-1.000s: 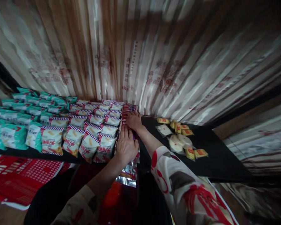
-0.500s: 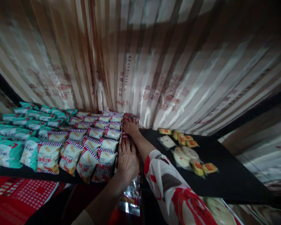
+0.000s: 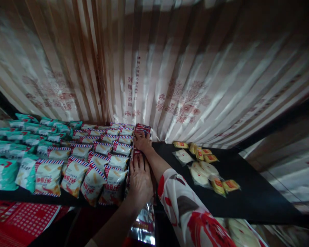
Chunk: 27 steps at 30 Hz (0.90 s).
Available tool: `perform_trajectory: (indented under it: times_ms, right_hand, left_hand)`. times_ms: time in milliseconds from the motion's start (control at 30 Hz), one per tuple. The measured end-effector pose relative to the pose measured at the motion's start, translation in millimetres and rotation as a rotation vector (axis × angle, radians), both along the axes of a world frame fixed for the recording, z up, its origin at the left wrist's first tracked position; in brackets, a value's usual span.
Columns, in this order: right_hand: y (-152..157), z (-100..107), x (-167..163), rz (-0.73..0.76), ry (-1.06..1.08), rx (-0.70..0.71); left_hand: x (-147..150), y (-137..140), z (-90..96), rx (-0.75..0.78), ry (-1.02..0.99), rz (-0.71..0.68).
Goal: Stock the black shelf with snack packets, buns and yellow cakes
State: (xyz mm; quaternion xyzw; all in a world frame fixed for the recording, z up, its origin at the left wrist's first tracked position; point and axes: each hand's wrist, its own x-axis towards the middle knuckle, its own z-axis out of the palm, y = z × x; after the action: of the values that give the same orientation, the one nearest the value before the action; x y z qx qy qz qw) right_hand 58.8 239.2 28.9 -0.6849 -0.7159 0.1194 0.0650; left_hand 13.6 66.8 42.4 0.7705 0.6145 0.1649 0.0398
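Observation:
My right hand (image 3: pixel 143 141) lies palm down on a dark red packet (image 3: pixel 142 127) near the curtain, fingers spread. Closer to me, my left hand (image 3: pixel 140 181) rests flat over the same column of dark red packaging, its fingers stretched out. Both palms hide most of what is under them. Below my left hand a shiny silver packet (image 3: pixel 143 224) sticks out past the front edge. Rows of white snack bags (image 3: pixel 74 176) with striped red and blue tops stand just left of my hands.
Several teal snack bags (image 3: pixel 5 173) stand in rows at the far left. Small yellow packets (image 3: pixel 210 158) and bagged pale round pieces (image 3: pixel 202 171) lie on the black tabletop (image 3: pixel 257 195). A red basket (image 3: pixel 28 219) sits below at left. A pleated, printed curtain (image 3: pixel 144 85) hangs behind.
My right hand has slid slightly toward me, showing more of the dark red packet behind it. My left hand stays nearly in place. The view has shifted a little, and the snack bags appear farther left.

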Motion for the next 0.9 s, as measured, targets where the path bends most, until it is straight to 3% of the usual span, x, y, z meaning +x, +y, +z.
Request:
perform_trajectory:
  times_ms: [300, 900]
  right_hand:
    - [-1, 3, -7, -0.025, -0.032, -0.066]
    - [-3, 6, -8, -0.009, -0.056, -0.078]
  left_hand:
    - [-4, 3, -12.8, 0.081, -0.039, 0.017]
    - [-10, 5, -21.0, 0.090, -0.048, -0.013]
